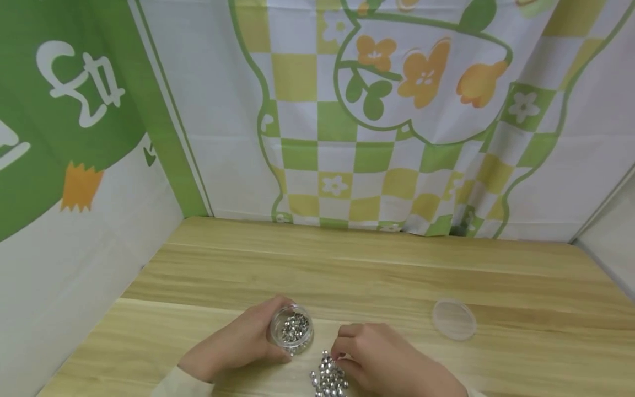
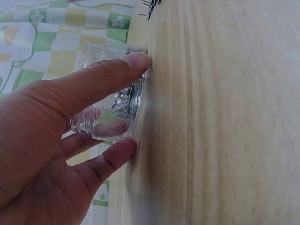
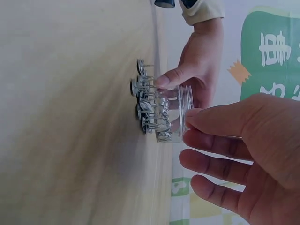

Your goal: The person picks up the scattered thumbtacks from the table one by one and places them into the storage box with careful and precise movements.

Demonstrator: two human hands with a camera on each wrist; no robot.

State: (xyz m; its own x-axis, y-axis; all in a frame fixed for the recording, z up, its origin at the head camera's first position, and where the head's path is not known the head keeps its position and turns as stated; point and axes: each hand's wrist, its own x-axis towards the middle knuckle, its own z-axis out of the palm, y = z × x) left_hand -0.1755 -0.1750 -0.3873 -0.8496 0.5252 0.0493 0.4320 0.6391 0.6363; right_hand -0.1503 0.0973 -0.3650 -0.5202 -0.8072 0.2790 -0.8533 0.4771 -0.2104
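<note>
A small clear round jar (image 1: 308, 339) stands on the table with silver thumbtacks (image 1: 295, 329) inside. My left hand (image 1: 248, 337) holds it from the left, thumb on the near side and fingers round the far side, as the left wrist view also shows. To its right, a loose pile of silver thumbtacks (image 1: 329, 377) lies on the wood, heads down and pins up in the right wrist view. My right hand (image 1: 374, 353) is bent over the right edge of this pile. Its thumb and forefinger (image 3: 199, 139) stand slightly apart, with no tack visible between them.
A clear round lid (image 1: 453, 318) lies flat on the wooden table (image 1: 297, 264), right of and beyond the right hand. Printed cloth (image 1: 337, 165) hangs behind the table's far edge, and another green and white cloth (image 1: 99, 182) hangs at the left.
</note>
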